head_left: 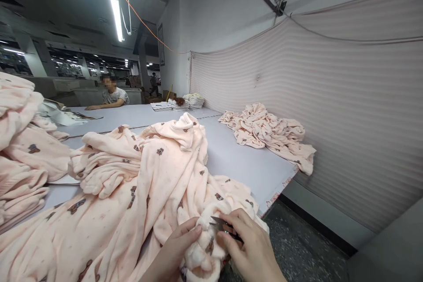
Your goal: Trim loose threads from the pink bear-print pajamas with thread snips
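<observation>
A pink fleece garment (155,176) printed with small brown bears lies heaped on the table in front of me. My left hand (176,249) pinches a fluffy fold of it near the bottom edge of the view. My right hand (251,251) is closed on a small pair of thread snips (222,224), whose dark blades point left at that fold, touching or almost touching the fleece.
A stack of the same pink garments (23,150) stands at the left; another heap (267,134) lies at the table's far right edge (280,185). A striped curtain (346,110) hangs at the right. A person (110,94) sits at the far end, near paper stacks (180,103).
</observation>
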A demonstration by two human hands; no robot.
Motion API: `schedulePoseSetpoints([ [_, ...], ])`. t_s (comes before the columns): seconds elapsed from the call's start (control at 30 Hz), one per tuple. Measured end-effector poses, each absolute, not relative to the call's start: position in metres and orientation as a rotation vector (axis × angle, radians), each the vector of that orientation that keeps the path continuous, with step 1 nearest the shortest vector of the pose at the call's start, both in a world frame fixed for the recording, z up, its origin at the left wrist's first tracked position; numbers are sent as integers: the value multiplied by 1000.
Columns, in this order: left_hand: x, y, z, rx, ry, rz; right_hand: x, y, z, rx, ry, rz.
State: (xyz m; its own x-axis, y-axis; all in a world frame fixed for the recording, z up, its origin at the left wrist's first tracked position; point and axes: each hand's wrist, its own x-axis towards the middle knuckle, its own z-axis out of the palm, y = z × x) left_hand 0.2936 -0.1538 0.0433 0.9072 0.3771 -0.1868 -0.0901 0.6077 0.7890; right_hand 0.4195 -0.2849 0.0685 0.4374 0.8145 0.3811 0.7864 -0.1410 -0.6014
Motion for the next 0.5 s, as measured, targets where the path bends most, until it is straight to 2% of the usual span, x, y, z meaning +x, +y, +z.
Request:
schedulePoseSetpoints([
  [0.5,274,-148,53,956,331,228,404,-278,75,-1848,-1335,159],
])
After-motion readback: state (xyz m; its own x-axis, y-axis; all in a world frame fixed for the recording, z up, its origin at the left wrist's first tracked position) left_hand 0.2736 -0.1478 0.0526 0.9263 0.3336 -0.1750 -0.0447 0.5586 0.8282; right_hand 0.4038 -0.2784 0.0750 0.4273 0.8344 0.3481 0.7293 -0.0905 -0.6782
